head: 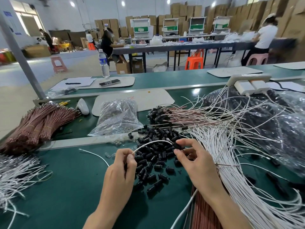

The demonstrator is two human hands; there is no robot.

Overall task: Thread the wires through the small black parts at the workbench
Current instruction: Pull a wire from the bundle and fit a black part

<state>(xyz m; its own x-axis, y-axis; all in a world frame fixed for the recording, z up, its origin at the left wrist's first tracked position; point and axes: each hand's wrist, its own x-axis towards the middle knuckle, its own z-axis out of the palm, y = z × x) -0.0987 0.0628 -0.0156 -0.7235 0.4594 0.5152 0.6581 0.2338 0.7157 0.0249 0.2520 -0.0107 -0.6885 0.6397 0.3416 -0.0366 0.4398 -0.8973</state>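
Note:
My left hand (121,169) pinches a white wire (153,142) that arcs up and to the right. Its far end meets a small black part (179,146) pinched between thumb and fingers of my right hand (194,160). Both hands hover over a heap of loose black parts (153,161) on the green bench. A big fan of white wires (231,162) lies to the right, passing under my right wrist. Wires with black parts on them (158,114) lie behind the heap. A loose white wire (95,154) lies left of my left hand.
Bundles of reddish-brown wires (39,124) lie at left, more white wires (14,176) at the near left. A clear bag of small parts (117,118) sits behind the heap. Black-filled plastic bags (272,123) and a power strip (249,83) fill the right. Other people work at far tables.

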